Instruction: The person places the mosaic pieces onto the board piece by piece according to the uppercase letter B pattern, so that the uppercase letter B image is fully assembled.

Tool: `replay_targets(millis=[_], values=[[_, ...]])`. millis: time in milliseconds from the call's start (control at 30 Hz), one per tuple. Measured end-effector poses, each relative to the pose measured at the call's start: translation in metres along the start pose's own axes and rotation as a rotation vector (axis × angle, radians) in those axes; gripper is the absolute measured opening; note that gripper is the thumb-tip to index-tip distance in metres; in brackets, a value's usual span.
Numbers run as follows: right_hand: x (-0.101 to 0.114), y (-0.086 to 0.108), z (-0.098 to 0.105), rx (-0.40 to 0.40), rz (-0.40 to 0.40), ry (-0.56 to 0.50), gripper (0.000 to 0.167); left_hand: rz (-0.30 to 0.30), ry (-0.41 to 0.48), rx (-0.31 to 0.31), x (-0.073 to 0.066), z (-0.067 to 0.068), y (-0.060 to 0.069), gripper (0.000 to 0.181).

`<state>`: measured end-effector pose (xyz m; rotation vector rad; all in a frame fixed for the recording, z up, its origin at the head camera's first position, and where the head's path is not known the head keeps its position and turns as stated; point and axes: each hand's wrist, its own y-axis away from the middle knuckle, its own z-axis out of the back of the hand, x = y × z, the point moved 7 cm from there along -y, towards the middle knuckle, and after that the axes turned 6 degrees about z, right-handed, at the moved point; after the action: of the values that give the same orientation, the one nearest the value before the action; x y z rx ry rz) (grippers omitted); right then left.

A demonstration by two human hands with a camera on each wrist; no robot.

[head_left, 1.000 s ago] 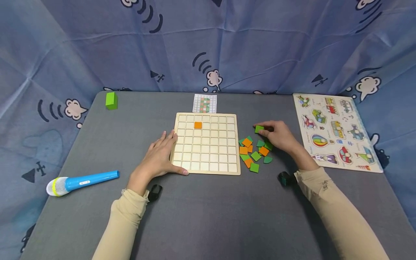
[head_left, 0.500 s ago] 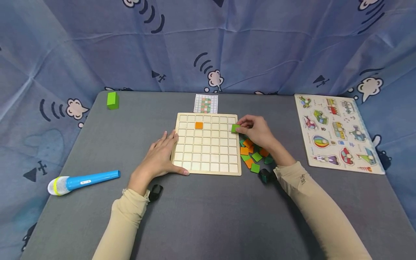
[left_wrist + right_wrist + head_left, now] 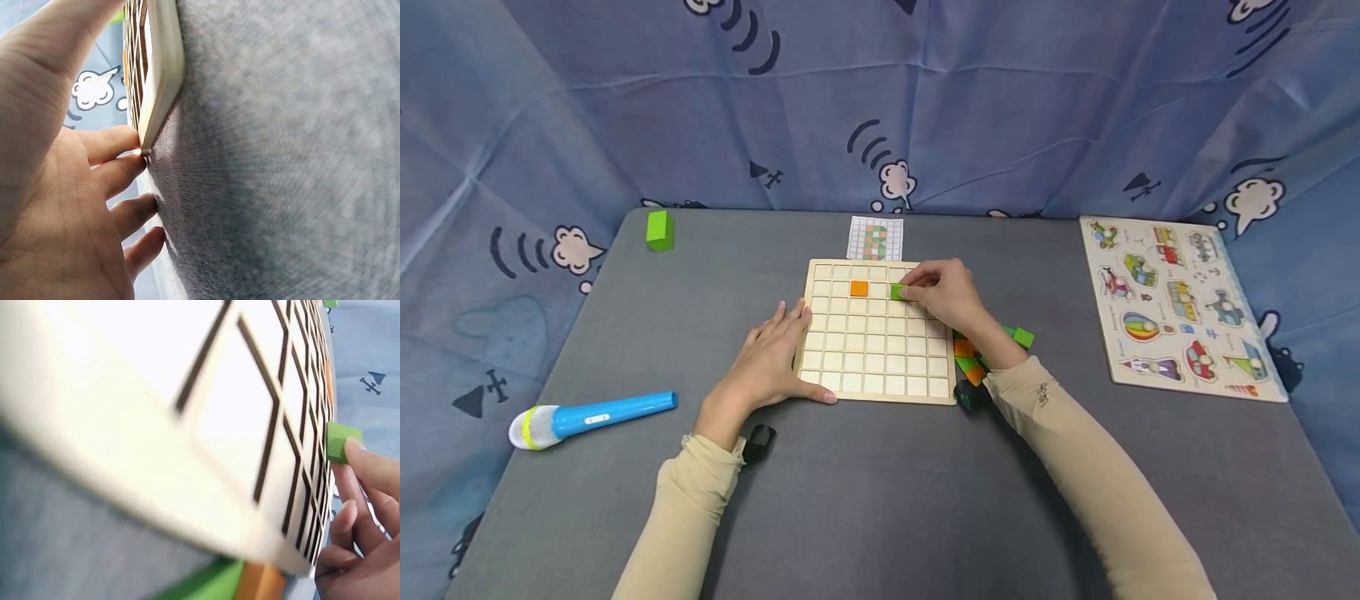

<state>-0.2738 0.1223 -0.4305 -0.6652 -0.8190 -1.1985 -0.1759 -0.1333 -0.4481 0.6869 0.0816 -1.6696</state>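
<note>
A wooden grid board (image 3: pixel 865 333) lies on the table with one orange square tile (image 3: pixel 859 288) set in its second row. My left hand (image 3: pixel 766 362) rests along the board's left edge, fingers extended and thumb at the near left corner. Between thumb and fingers, my right hand (image 3: pixel 951 296) pinches a green square tile (image 3: pixel 340 440) over the second row, right of the orange tile. Whether the green tile touches the board I cannot tell. Beside the board's right edge lies a pile of orange and green tiles (image 3: pixel 964 348), partly hidden under the right wrist.
A small printed pattern card (image 3: pixel 876 239) stands just behind the board. A picture puzzle board (image 3: pixel 1180 308) lies at the right. Toward the left are a toy microphone (image 3: pixel 595 419) and a green block (image 3: pixel 660 231). A patterned blue cloth (image 3: pixel 1000 108) hangs behind the table.
My right hand has carried the green tile leftward from beside the tile pile to above the board. The left hand has stayed at the board's edge.
</note>
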Motion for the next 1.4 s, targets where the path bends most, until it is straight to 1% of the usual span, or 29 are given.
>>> replay_targets(millis=[167,500,833,1067,1267,1400], values=[[0.006,-0.005,-0.005,-0.032,-0.016,-0.006,0.011,0.004,-0.004,0.002,0.001,-0.001,0.000,0.143],[0.004,-0.009,-0.007,-0.057,-0.077,-0.064,0.013,0.000,0.004,-0.005,0.001,0.001,0.002,0.142],[0.007,-0.013,-0.013,-0.077,-0.070,-0.053,0.013,0.003,0.008,-0.005,-0.001,0.003,0.002,0.141],[0.008,-0.013,-0.020,-0.075,-0.056,-0.075,0.012,0.006,0.010,-0.004,0.000,0.002,0.001,0.142],[0.012,-0.014,-0.028,-0.062,-0.032,-0.045,0.010,0.003,0.012,-0.010,0.000,0.001,0.001,0.142],[0.014,-0.016,-0.031,-0.053,-0.026,-0.002,0.009,0.001,0.004,-0.013,0.000,0.001,0.001,0.143]])
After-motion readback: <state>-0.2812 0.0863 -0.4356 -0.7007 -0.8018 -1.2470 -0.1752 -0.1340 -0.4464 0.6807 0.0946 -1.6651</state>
